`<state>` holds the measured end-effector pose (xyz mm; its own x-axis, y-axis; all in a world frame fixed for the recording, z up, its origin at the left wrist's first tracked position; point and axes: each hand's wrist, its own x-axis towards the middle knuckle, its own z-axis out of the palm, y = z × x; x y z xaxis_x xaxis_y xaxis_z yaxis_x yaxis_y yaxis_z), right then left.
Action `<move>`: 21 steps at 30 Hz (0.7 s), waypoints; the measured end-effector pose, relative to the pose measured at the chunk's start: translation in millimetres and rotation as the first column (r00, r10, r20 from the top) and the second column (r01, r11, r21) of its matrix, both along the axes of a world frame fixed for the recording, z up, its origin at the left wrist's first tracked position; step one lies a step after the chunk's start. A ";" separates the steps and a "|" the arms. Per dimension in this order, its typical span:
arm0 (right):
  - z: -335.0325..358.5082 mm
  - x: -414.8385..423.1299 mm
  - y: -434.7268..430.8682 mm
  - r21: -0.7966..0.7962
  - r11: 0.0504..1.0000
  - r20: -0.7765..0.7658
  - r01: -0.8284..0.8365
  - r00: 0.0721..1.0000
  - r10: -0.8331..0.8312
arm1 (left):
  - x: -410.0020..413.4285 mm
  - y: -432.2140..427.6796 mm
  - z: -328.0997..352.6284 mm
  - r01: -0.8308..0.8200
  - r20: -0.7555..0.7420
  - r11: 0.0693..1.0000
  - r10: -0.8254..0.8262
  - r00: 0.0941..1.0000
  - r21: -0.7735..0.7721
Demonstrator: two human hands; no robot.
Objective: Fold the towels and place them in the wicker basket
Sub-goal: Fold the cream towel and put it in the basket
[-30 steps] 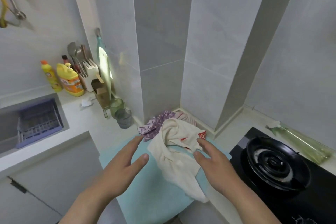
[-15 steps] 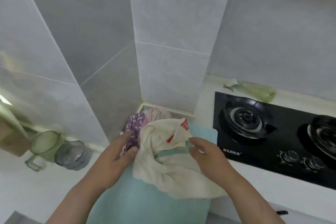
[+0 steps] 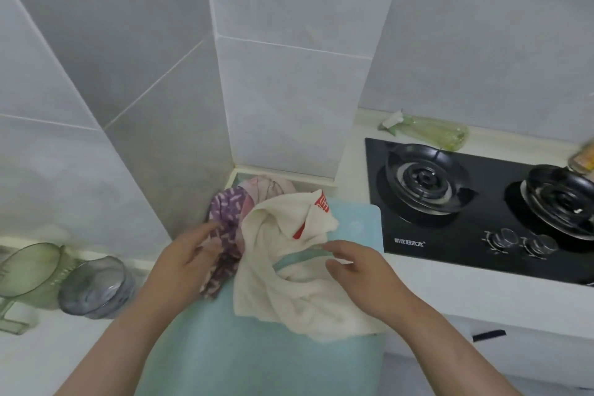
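Dim, flat, cool indoor light; shadows soft. Whole frame slightly smeared, low detail. Wall tiles bend with wide-angle distortion. Mild sheen on stove. Right edge blurred.

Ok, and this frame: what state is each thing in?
Mat: laid flat.
Cream towel: unfolded, crumpled on the mat.
Purple towel: unfolded, crumpled.
Pink towel: bunched in the corner.
Left hand: open, on the purple towel.
Right hand: at the cream towel's edge, grip unclear.
Burners: unlit, bare.
Spray bottle: lying on its side.
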<state>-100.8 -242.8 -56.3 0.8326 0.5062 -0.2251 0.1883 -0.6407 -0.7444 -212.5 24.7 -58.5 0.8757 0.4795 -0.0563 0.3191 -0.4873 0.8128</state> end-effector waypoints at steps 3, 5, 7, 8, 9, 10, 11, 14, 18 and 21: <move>-18.5 8.3 -3.3 0.030 1.000 0.045 -0.005 0.999 0.004 | 3.5 -6.3 -6.4 0.068 0.074 0.996 -0.071 0.995 0.049; -32.7 12.9 -6.5 0.030 1.000 0.067 -0.005 0.998 0.003 | 8.3 -12.1 -15.3 0.152 0.091 0.980 -0.164 0.982 0.127; -47.0 17.1 -9.2 0.024 1.000 0.100 -0.007 0.995 0.005 | 16.7 -16.8 -26.5 0.206 0.087 0.957 -0.227 0.970 0.203; -53.6 18.6 -10.4 0.022 1.000 0.110 -0.009 0.994 0.006 | 21.0 -18.0 -32.6 0.222 0.081 0.949 -0.245 0.966 0.226; -59.0 20.3 -10.8 0.022 1.000 0.119 -0.010 0.993 0.007 | 25.0 -18.8 -38.0 0.234 0.072 0.941 -0.258 0.963 0.243; -63.5 21.7 -11.0 0.021 1.000 0.130 -0.011 0.991 0.008 | 28.2 -18.4 -43.1 0.250 0.059 0.932 -0.274 0.960 0.261; -67.4 23.2 -11.3 0.016 1.000 0.144 -0.014 0.989 0.011 | 30.8 -18.7 -47.7 0.264 0.056 0.921 -0.292 0.955 0.288; -75.7 27.7 -14.3 -0.006 1.000 0.196 -0.021 0.980 0.021 | 36.7 -20.3 -59.0 0.312 0.077 0.867 -0.368 0.927 0.389; -88.3 36.4 -24.2 -0.165 0.986 0.321 -0.031 0.944 0.083 | 41.4 -15.9 -73.1 0.406 0.018 0.797 -0.462 0.887 0.447; -98.7 36.8 -29.0 -0.251 0.967 0.360 -0.033 0.924 0.125 | 43.6 -9.7 -79.6 0.449 -0.020 0.738 -0.510 0.860 0.504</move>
